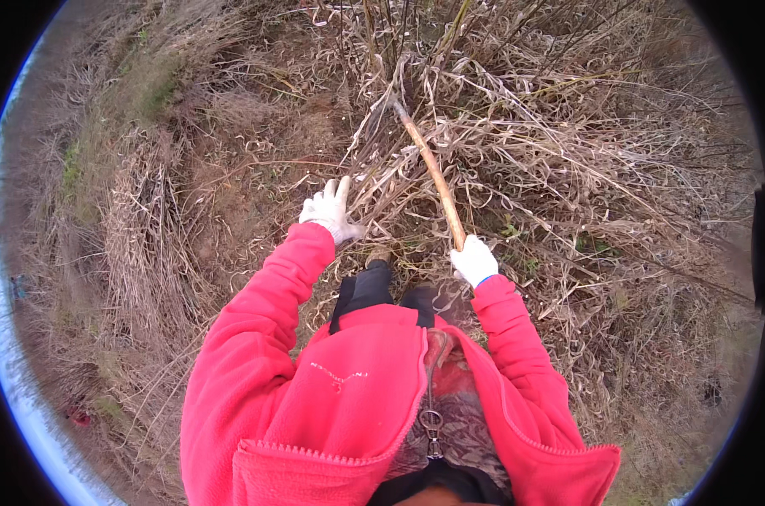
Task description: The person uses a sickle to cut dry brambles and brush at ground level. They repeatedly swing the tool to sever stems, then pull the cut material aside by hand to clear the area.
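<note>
My right hand (475, 261), in a white knit glove, grips the lower end of a long wooden handle (434, 167). The handle slants up and to the left into dry stalks, where the tool's head is mostly hidden, so I cannot tell its kind. My left hand (332, 209), also in a white glove, is spread with its fingers apart and holds nothing. It hovers at the left edge of the dry, curled-leaf stalks (503, 152), close to some of them; whether it touches any I cannot tell.
A bundle of cut dry stalks (145, 234) lies on the ground to the left. Bare reddish soil (215, 164) shows between it and the stalks ahead. Thin upright stems (395, 31) stand at the top. My shoe (379, 254) is just below my left hand.
</note>
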A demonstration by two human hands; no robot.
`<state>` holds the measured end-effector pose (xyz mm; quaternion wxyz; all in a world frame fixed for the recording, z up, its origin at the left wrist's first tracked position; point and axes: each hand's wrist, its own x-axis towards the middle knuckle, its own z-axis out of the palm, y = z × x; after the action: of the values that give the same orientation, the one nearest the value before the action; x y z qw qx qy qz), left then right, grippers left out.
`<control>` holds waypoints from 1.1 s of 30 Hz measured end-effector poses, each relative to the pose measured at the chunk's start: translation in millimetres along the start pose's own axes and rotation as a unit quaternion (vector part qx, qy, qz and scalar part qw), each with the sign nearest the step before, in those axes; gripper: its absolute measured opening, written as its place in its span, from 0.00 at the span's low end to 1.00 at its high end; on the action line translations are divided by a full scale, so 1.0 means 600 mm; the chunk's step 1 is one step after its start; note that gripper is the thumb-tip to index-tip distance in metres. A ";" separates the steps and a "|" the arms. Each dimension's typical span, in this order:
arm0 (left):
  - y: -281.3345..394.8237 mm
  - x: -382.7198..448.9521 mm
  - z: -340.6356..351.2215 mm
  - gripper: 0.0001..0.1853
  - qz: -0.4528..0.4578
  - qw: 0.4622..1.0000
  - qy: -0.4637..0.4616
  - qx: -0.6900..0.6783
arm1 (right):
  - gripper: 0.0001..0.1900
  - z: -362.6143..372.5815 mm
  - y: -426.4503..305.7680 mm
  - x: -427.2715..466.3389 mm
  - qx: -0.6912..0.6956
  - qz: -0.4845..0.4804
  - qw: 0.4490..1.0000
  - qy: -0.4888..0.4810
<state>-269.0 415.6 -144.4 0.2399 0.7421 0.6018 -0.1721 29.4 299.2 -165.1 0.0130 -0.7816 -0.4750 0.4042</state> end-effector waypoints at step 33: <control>0.139 0.176 0.164 0.14 0.053 0.979 -0.145 0.129 | 0.19 -0.034 0.234 -0.291 -0.078 0.257 0.956 -0.117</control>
<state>-161.8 432.2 -270.7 0.2357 0.7650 0.4927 -0.3412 106.4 98.4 -100.0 -0.2083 -0.8228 -0.2867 0.4444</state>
